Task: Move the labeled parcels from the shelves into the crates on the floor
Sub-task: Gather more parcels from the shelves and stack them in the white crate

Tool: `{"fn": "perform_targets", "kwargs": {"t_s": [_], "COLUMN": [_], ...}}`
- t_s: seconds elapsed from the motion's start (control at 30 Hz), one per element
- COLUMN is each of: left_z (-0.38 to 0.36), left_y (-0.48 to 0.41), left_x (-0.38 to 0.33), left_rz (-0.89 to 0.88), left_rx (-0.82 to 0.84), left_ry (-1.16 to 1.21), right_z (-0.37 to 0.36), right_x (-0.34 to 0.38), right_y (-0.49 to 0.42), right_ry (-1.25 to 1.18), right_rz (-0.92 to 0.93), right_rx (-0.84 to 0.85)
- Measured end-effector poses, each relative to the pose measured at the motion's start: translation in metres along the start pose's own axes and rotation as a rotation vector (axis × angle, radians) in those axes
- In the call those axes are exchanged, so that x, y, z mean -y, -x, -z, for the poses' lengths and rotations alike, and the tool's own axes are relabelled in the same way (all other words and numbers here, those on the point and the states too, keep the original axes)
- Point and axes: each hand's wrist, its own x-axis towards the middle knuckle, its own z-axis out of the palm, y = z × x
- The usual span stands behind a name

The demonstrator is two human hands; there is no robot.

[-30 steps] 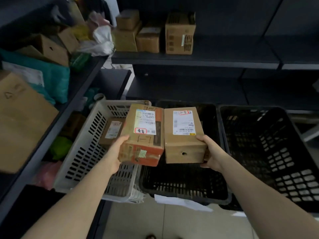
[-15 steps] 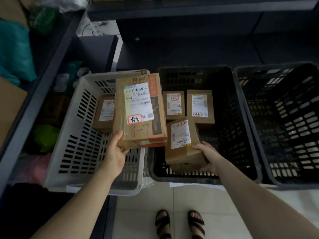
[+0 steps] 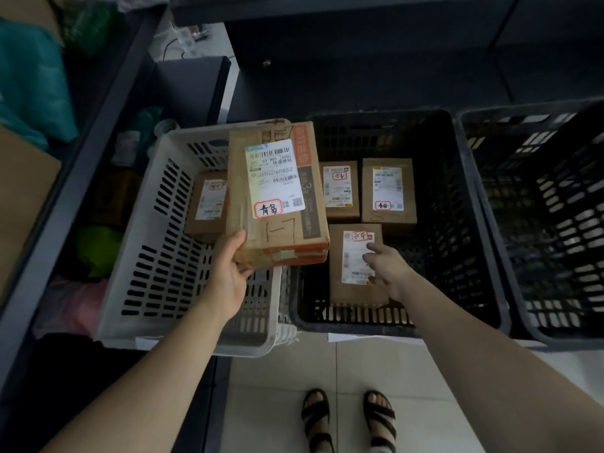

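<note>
Gripping the big parcel over the white crate with our left hand (thumb on top), we hold our loose-fingered right hand over the small parcel in the black crate.

Large parcel: brown carton with an orange strip and a red-circled white label, hanging tilted over the white crate's right rim, the left hand gripping its near corner.
White crate: sitting on the floor at the left.
Small parcel: lying label-up inside the white crate.
Middle black crate: sitting just beside the white crate.
Back-left parcel and back-right parcel: lying side by side, labels up, in the middle black crate.
Front parcel: lying flat before them, the right hand reaching over its label, fingers loose.
Right black crate: sitting beside the middle one.
</note>
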Motion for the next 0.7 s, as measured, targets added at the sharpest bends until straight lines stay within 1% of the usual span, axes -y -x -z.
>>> {"fn": "perform_targets", "kwargs": {"t_s": [0.07, 0.13, 0.23, 0.33, 0.43, 0.53, 0.7], "left_z": [-0.004, -0.012, -0.032, -0.061, -0.096, -0.139, -0.219], "left_y": [0.003, 0.007, 0.015, 0.024, 0.029, 0.032, 0.030], "left_x": [-0.005, -0.010, -0.022, -0.039, -0.053, -0.056, -0.041], "left_rz": [0.008, 0.012, -0.026, -0.064, -0.045, 0.037, 0.097], "left_rx": [0.006, 0.031, 0.108, 0.261, 0.395, 0.465, 0.584], "left_ry": [-0.004, -0.014, -0.058, -0.144, -0.192, -0.247, -0.581], "right_z": [0.002, 0.002, 0.004, 0.016, 0.043, 0.082, 0.167], "right_x": [0.013, 0.028, 0.053, 0.076, 0.090, 0.096, 0.098], "right_y": [0.012, 0.028, 0.057, 0.090, 0.118, 0.138, 0.146], "right_ry": [0.018, 0.002, -0.127, -0.181, -0.129, -0.144, -0.220], "right_rz": [0.038, 0.082, 0.119, 0.163, 0.221, 0.262, 0.256], "right_rx": [-0.022, 0.003, 0.086, 0.224, 0.253, 0.179, -0.038]}}
